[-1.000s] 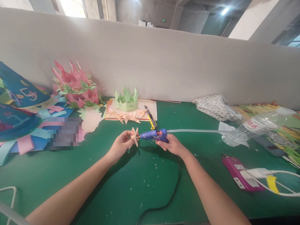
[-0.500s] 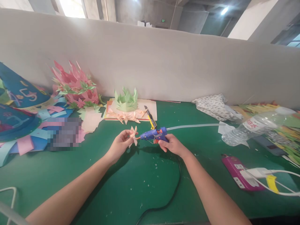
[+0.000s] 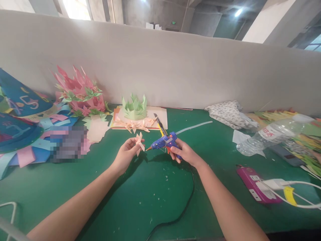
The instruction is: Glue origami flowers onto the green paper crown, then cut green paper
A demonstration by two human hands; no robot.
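Glue gun (image 3: 162, 142) has tipped nozzle-down, off the peach paper flower (image 3: 139, 144). Your right grip (image 3: 185, 153) wraps its handle, likely keeping the tip (image 3: 148, 148) clear; your left grip (image 3: 126, 154) pinches the flower's side, presumably leaving its centre reachable. Both hang over the surface (image 3: 160, 201), short of its far edge.

— Looks like what, the paper flower (image 3: 139, 144)?
— Pale peach, with narrow, pointed petals spread; pinched in the left hand (image 3: 126, 154), raised above the green worktop (image 3: 120, 207).
— And the glue gun (image 3: 163, 142)?
— Blue, with an orange trigger; gripped in the right hand (image 3: 185, 152), tilted with nozzle down, just beside a petal.
— Anything at the back end?
— Yes, a slim, translucent glue stick (image 3: 194, 127), jutting out and slanting upward.
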